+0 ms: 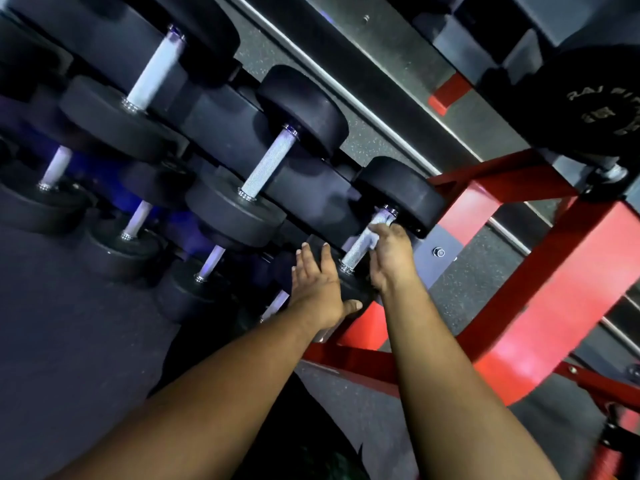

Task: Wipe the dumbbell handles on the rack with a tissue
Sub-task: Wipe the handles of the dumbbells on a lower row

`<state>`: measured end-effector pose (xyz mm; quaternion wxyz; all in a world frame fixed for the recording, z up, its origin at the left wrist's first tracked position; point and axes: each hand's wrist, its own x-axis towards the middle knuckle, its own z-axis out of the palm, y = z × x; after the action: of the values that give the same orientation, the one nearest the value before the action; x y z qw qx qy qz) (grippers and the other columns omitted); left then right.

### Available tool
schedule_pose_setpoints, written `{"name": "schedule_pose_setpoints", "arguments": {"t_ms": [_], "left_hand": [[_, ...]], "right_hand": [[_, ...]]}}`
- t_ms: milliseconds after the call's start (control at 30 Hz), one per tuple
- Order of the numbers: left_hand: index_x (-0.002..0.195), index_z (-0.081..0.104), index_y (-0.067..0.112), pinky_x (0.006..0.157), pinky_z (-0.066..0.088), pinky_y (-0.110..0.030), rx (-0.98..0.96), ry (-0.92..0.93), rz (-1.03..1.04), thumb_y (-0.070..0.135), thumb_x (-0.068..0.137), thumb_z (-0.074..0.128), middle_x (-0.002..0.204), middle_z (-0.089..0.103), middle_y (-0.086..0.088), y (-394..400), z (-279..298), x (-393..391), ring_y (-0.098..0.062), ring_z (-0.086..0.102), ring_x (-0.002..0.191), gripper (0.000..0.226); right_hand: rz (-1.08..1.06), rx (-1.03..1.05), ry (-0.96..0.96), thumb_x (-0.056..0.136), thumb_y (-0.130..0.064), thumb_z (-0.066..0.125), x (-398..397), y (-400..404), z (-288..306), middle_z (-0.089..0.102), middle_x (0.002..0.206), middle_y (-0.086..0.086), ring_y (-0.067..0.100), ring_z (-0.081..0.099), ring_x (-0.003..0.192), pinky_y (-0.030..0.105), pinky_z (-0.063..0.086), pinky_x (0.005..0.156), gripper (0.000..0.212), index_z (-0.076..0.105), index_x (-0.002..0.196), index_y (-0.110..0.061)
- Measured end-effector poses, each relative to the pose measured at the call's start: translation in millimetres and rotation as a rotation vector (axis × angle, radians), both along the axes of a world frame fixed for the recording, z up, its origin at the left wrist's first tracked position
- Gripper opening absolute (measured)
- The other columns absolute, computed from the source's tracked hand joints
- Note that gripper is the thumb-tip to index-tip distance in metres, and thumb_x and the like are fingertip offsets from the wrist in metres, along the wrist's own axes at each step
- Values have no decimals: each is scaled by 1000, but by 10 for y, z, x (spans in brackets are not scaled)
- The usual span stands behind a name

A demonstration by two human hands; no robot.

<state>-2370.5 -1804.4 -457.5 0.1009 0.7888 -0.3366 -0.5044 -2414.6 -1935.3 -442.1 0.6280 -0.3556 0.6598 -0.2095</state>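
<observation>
Nearest the lens, two bare forearms reaching up and away toward the rack (491,216). Left hand (320,289) laid flat, fingers straight and slightly spread, on the near black head (349,289) of the rightmost dumbbell, thumb hooked round its lower edge; nothing held. Right hand (391,254) curled over the knurled handle (360,242) of that same dumbbell, fingers bent and pinching a small white tissue (379,226) against the metal near the far end (how far the fingers wrap beneath cannot be told). Tissue pressed on the upper part of the handle, just below the chrome collar and the far head (398,195). Lower stretch of the handle bare and showing between the two hands.

Further left along the same tier, two more dumbbells with bare handles: middle handle (268,164) and, beyond it, upper handle (152,71). Below, a second row of smaller dumbbells (135,220), dim and bluish. Red frame of the rack running off to the right, with a bolt (439,252) in a grey plate just beside the right hand. Black weight plate (595,98) with raised lettering at upper right (letters only partly legible). Speckled dark floor (485,282) beneath.
</observation>
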Motion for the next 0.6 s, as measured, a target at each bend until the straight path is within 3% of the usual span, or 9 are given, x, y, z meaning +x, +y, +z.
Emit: {"name": "schedule_pose_setpoints", "arguments": {"t_ms": [100,200,300,433,533,567,600], "left_hand": [[157,-18,13,125,-1,-48,7,-3,-2,62,75,78,161,-26,-25,-1,9,21,-37,-20,152,136],[157,-21,12,125,-3,-48,14,8,-10,62,77,77,160,-29,-25,-13,13,38,-37,-22,152,136],[156,-21,13,124,-4,-48,10,8,-6,61,77,77,160,-30,-25,-3,12,20,-37,-24,151,135],[156,-22,13,125,-4,-48,13,12,-3,60,77,78,160,-30,-25,-14,37,29,-36,-23,151,136],[156,-24,13,125,-4,-47,25,14,-9,61,77,78,160,-31,-24,-17,40,37,-36,-23,151,137],[156,-24,13,125,-4,-47,25,17,-9,61,77,77,160,-31,-24,-12,26,31,-36,-24,151,137],[156,-24,13,124,-4,-47,20,17,-7,60,77,78,160,-31,-24,-11,19,29,-36,-24,151,136]], "right_hand": [[-101,41,-23,90,5,55,96,-181,-40,60,61,0,7,58,46,23,49,52,10,59,93,-4],[-52,65,-21,89,-1,60,20,-128,-3,60,57,-3,6,58,51,29,55,65,8,57,88,-8],[-5,34,33,94,2,53,-46,-28,26,54,52,-5,5,55,44,17,47,48,17,50,82,-10],[-101,80,5,91,-5,62,48,-168,3,58,71,5,18,58,62,27,54,52,3,61,89,-8],[-77,106,-2,91,-5,62,42,-185,-15,64,73,3,17,60,69,36,57,75,7,64,88,-12],[-54,100,21,92,-5,61,0,-155,-32,62,73,3,14,60,66,34,58,75,8,62,88,-11],[-38,85,44,94,-3,58,-24,-121,-31,59,70,3,10,59,58,28,56,65,11,59,86,-11]]}}
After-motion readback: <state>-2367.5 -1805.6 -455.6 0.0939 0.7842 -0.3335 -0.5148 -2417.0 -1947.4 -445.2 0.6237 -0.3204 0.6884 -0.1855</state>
